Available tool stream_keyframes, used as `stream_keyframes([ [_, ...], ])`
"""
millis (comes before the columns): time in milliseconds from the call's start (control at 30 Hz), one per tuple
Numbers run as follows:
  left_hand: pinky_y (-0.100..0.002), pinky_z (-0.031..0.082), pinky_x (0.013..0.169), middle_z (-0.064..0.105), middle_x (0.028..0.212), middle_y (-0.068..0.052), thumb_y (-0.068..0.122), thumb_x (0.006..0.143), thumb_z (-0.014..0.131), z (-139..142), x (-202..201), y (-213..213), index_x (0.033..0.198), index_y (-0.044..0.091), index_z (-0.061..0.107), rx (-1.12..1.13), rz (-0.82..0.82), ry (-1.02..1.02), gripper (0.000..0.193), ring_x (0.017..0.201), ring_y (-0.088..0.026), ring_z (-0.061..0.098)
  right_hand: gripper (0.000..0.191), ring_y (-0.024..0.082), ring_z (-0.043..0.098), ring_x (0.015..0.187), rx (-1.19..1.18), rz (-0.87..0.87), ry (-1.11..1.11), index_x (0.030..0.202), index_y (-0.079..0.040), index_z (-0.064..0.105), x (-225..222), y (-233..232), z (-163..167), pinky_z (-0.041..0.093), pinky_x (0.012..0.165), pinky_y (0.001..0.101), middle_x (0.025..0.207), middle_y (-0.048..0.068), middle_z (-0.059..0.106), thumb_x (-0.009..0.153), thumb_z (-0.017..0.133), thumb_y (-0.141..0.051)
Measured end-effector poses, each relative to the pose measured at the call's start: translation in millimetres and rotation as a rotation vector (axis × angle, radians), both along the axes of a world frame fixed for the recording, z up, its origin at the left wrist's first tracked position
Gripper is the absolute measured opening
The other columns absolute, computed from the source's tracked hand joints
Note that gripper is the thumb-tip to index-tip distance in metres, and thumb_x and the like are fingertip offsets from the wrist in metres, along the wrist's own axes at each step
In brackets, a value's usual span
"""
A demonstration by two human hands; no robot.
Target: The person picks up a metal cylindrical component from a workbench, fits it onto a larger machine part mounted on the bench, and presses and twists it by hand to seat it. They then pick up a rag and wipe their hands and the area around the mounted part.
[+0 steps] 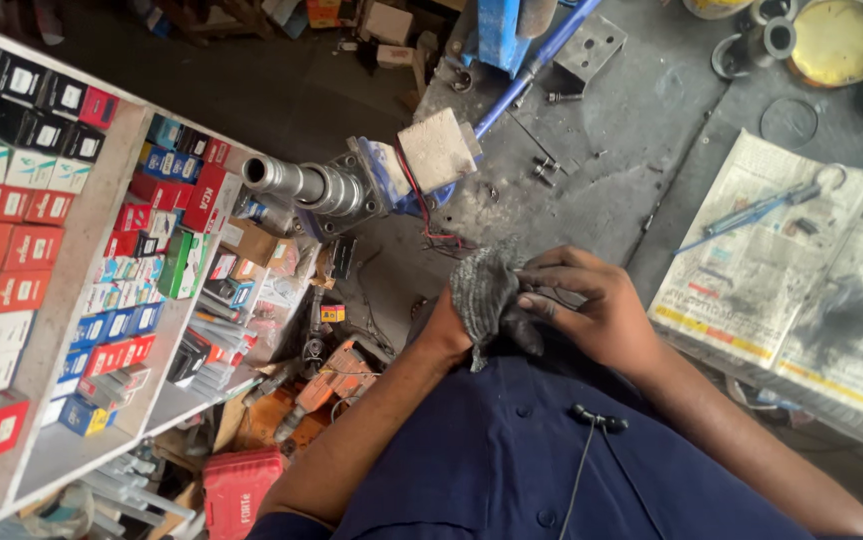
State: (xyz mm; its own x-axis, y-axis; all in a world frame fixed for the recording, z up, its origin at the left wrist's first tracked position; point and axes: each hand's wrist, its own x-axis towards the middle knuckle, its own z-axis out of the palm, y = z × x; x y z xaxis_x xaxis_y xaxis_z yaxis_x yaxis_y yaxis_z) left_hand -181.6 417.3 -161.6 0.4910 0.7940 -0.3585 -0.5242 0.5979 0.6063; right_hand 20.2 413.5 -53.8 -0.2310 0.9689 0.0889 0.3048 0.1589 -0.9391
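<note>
A dark blue shirt (511, 450) fills the near edge, both forearms bent inward before it. The left hand (451, 325) is mostly hidden under a grey knitted rag (481, 290), its fingers closed in the cloth. The right hand (591, 305) curls its fingers (541, 275) over the rag, pinching it, above the dark bench (611, 130).

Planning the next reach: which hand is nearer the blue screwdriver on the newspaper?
Right hand: it lies below-left of the screwdriver, apart. The left hand, under the grey rag, sits farther left.
</note>
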Motion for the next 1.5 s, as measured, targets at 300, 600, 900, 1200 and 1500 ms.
stream_keyframes([
  [300, -0.030, 0.053, 0.100, 0.065, 0.123, -0.002, 0.000, 0.087, 0.073, 17, -84, 22, 0.130, 0.004, 0.057, 0.590, -0.174, 0.204, 0.047, 0.113, -0.013, 0.063, 0.023, 0.019, 0.073, 0.093, 0.018, -0.161, -0.052, 0.099, -0.003, 0.078, -78, 0, 6, 0.057, 0.081, 0.0304, 0.102, 0.008, 0.074, 0.079, 0.085, -0.011],
  [600, -0.031, 0.057, 0.085, 0.072, 0.112, -0.007, 0.003, 0.103, 0.061, 19, -159, 29, 0.129, -0.001, 0.065, 0.084, -0.275, 0.059, 0.027, 0.098, -0.014, 0.068, 0.020, 0.024, 0.071, 0.097, 0.226, -0.142, -0.214, 0.096, -0.008, 0.078, -154, -5, 26, 0.056, 0.083, 0.0359, 0.103, 0.005, 0.073, 0.078, 0.084, -0.012],
  [900, -0.031, 0.060, 0.085, 0.073, 0.114, -0.010, 0.007, 0.102, 0.055, 24, -195, 33, 0.131, -0.005, 0.063, -0.099, -0.558, -0.027, 0.033, 0.098, -0.017, 0.071, 0.023, 0.026, 0.070, 0.094, 0.085, -0.190, -0.381, 0.089, -0.011, 0.077, -194, -31, 30, 0.055, 0.081, 0.0379, 0.098, 0.003, 0.071, 0.070, 0.086, -0.020],
  [1200, -0.030, 0.058, 0.089, 0.067, 0.126, -0.008, 0.008, 0.104, 0.057, 23, -197, 22, 0.142, -0.001, 0.055, 0.092, -0.646, -0.024, 0.040, 0.108, -0.013, 0.066, 0.024, 0.027, 0.069, 0.090, 0.130, -0.426, -0.493, 0.091, -0.011, 0.078, -222, -60, 16, 0.055, 0.077, 0.0395, 0.094, 0.004, 0.070, 0.070, 0.088, -0.019],
  [1500, -0.029, 0.056, 0.081, 0.072, 0.111, -0.007, 0.002, 0.101, 0.061, 24, -194, 18, 0.129, -0.003, 0.065, 0.107, -0.445, -0.022, 0.029, 0.096, -0.014, 0.066, 0.026, 0.025, 0.071, 0.095, 0.094, -0.494, -0.399, 0.101, -0.008, 0.078, -225, -67, 13, 0.057, 0.078, 0.0364, 0.104, 0.007, 0.073, 0.076, 0.086, -0.013],
])
